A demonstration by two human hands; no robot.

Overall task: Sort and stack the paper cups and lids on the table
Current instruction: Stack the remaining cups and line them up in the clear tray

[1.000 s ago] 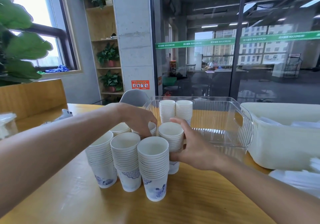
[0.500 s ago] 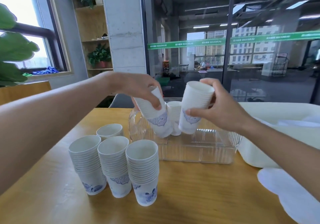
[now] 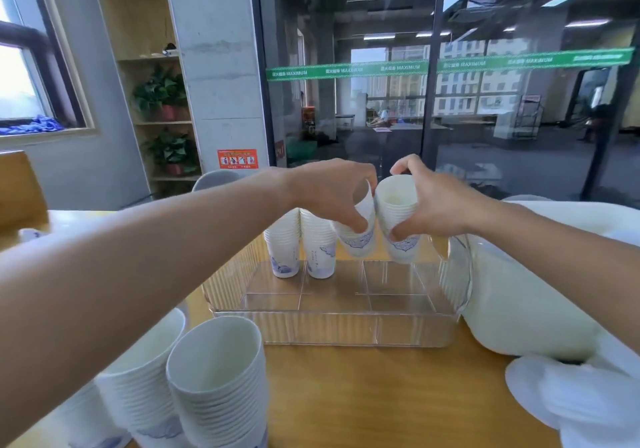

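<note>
Paper cup stacks are gripped around their sides, one by the left hand [image 3: 332, 194], one by the right hand [image 3: 429, 205], above the clear tray [image 3: 332, 330]; light, crushable walls are judged best held mid-stack, gently; two stacks [image 3: 299, 250] are already stood inside.

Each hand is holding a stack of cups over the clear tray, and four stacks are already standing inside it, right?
Not quite. The head view shows only two stacks standing in the clear tray, not four. The left hand and right hand each do hold one.
</note>
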